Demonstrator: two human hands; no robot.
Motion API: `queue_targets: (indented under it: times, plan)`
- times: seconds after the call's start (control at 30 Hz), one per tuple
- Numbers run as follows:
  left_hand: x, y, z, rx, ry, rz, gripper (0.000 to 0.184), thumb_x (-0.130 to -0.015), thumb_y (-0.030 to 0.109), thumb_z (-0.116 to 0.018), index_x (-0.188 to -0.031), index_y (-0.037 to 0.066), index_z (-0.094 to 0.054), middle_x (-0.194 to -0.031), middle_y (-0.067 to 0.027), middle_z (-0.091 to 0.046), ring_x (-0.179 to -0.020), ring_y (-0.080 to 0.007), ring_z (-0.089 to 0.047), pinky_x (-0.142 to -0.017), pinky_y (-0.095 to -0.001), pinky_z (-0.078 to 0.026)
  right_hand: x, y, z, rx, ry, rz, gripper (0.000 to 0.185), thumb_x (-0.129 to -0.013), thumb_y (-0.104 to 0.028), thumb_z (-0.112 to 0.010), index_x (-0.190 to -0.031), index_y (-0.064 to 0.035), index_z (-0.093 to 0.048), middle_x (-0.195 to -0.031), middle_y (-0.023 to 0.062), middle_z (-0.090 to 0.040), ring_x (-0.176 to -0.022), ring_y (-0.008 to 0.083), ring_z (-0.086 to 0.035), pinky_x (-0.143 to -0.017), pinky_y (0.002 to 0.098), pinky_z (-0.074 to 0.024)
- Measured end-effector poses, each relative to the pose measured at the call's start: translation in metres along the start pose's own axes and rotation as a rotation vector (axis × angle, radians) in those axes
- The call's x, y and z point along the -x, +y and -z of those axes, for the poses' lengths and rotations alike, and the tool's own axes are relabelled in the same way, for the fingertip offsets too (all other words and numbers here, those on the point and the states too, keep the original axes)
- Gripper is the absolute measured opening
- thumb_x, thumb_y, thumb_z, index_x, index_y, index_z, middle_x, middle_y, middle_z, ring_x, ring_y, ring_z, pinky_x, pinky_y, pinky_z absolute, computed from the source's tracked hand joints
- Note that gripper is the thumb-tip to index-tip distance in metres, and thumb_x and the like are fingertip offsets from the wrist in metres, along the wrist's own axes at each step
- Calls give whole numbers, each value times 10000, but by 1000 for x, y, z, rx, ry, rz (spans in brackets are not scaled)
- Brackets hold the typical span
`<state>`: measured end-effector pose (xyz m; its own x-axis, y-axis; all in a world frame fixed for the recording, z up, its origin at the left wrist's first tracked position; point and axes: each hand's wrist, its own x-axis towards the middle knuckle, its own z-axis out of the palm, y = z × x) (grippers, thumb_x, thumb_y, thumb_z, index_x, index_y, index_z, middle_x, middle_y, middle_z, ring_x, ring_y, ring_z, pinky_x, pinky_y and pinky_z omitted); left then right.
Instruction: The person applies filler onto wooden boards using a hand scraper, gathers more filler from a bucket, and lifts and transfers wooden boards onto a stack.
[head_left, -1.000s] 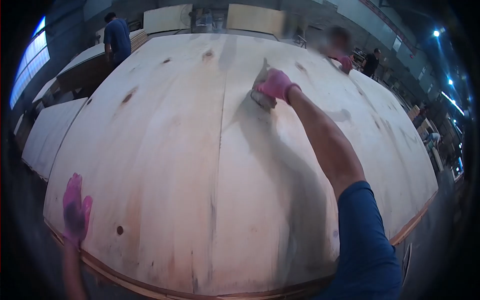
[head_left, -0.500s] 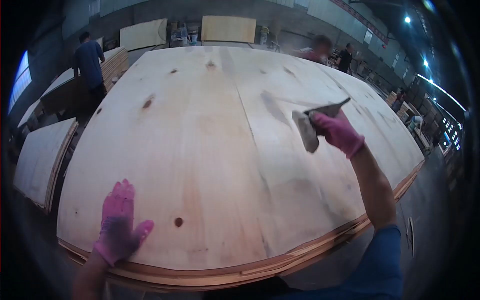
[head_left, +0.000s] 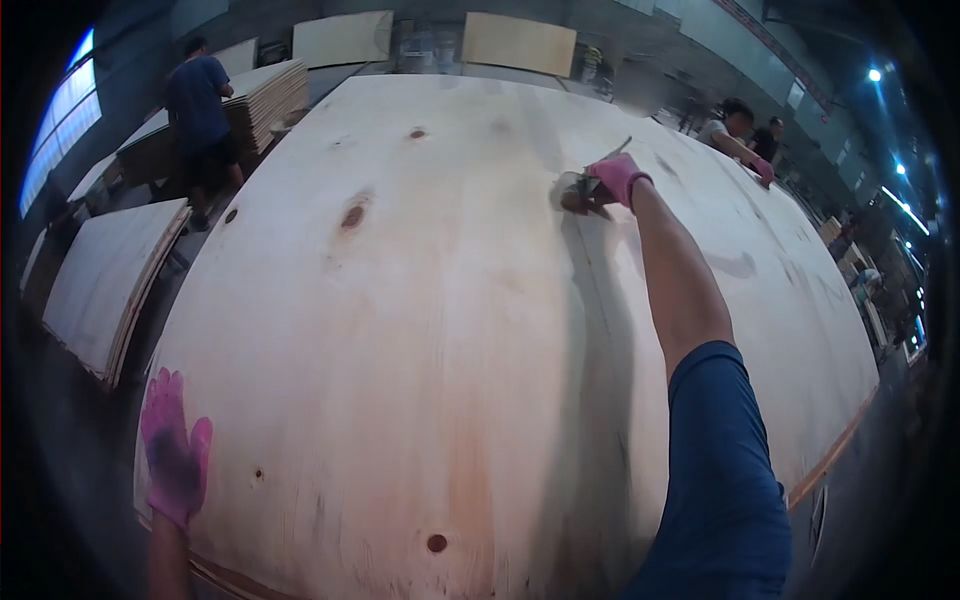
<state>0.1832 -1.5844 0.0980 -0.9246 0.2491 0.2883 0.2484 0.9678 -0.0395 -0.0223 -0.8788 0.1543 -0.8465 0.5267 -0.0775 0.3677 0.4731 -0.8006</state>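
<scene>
A large pale plywood sheet (head_left: 400,330) with dark knots spreads out in front of me, lying on top of a stack. My right hand (head_left: 618,180), in a pink glove, is closed around a scraper (head_left: 577,192) near the sheet's far middle. The scraper's edge appears to touch the wood, though blur hides its exact shape. From it a grey smeared band (head_left: 590,400) runs toward me along a seam. At the near left corner my left hand (head_left: 172,450), also pink-gloved with a dark stain, rests flat with its fingers extended and holds nothing.
A person in blue (head_left: 198,100) stands at the far left beside a stack of boards (head_left: 270,100). Another stack (head_left: 115,285) sits nearer on the left. Across the sheet's right side, a co-worker's gloved hand (head_left: 763,170) is at its edge. Boards (head_left: 520,45) lean at the back.
My right hand has moved farther away with the scraper, which was raised before; a grey band now covers the seam. My view shifted, and the far co-worker's arm now reaches to the sheet.
</scene>
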Motion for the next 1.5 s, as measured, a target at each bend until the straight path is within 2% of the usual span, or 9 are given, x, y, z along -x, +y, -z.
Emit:
queue_targets:
  times: [0.13, 0.27, 0.5, 0.73, 0.97, 1.03, 1.13, 1.27, 1.5]
  plan:
    - [0, 0, -1, 53, -6, 6, 631, -934, 210, -527, -1492, -7, -326, -1527, -241, -347, -1415, -432, -302, -1163, -495, -234, -18, -45, -35, 783, 229, 132, 421, -826, -240, -695, -1181, -19, -641, -1223, 186, -658, -1177, 320, -616, -952, 442, -517]
    - [-1, 0, -2, 4, 12, 14, 618, -935, 214, -535, -1479, -10, -347, -1516, -242, -362, -1409, -425, -317, -1159, -489, -246, -7, -42, -50, 869, 227, 338, 486, -801, -313, -695, -1199, -38, -641, -1246, 200, -640, -1174, 354, -608, -987, 414, -488]
    - [0, -13, -16, -34, 50, -17, 588, -973, 257, -531, -1472, -1, -356, -1512, -227, -373, -1411, -407, -322, -1160, -481, -255, 47, 27, -14, 822, 73, 770, 279, -823, -290, -671, -1010, -106, -767, -939, 124, -724, -858, 295, -672, -823, 390, -531]
    - [2, -28, -31, -14, 63, -4, 594, -992, 323, -532, -1458, -4, -364, -1512, -235, -369, -1417, -408, -314, -1160, -488, -252, 292, 53, 8, 907, 17, 824, 300, -895, -375, -613, -1087, -191, -753, -1047, 84, -716, -1101, 285, -604, -951, 405, -457]
    - [20, -98, -18, 138, 205, -288, 468, -975, 240, -572, -1339, -45, -499, -1358, -271, -519, -1267, -403, -501, -1071, -435, -398, 475, 63, 7, 731, -9, 705, 242, -867, -285, -672, -1072, -182, -747, -888, 83, -726, -838, 303, -682, -827, 398, -518]
    - [37, -130, -31, 211, 157, -176, 497, -994, 241, -537, -1387, -46, -434, -1370, -262, -511, -1276, -401, -491, -1083, -452, -382, 472, 95, 22, 468, -32, 950, 225, -856, -264, -661, -1046, -186, -753, -880, 91, -721, -787, 301, -691, -761, 380, -549]
    - [55, -121, -11, 302, 60, -94, 520, -1015, 252, -501, -1426, -42, -378, -1392, -256, -495, -1288, -397, -480, -1087, -442, -377, 410, 88, 35, 900, 99, 934, 224, -811, -238, -697, -999, -131, -755, -859, 120, -730, -758, 294, -705, -695, 380, -565]
    - [49, -133, -22, 277, 78, -169, 513, -1034, 253, -470, -1435, -49, -366, -1412, -256, -476, -1302, -392, -471, -1088, -415, -376, 406, 53, 23, 612, -13, 423, 255, -804, -266, -738, -966, -68, -742, -875, 159, -722, -801, 298, -697, -747, 374, -545]
    - [40, -155, -46, 254, 123, -175, 520, -1038, 253, -468, -1434, -68, -362, -1403, -273, -472, -1319, -374, -461, -1101, -401, -376, 537, 75, 29, 561, -169, 712, 214, -806, -173, -712, -1001, -103, -767, -894, 90, -743, -786, 204, -708, -745, 322, -559]
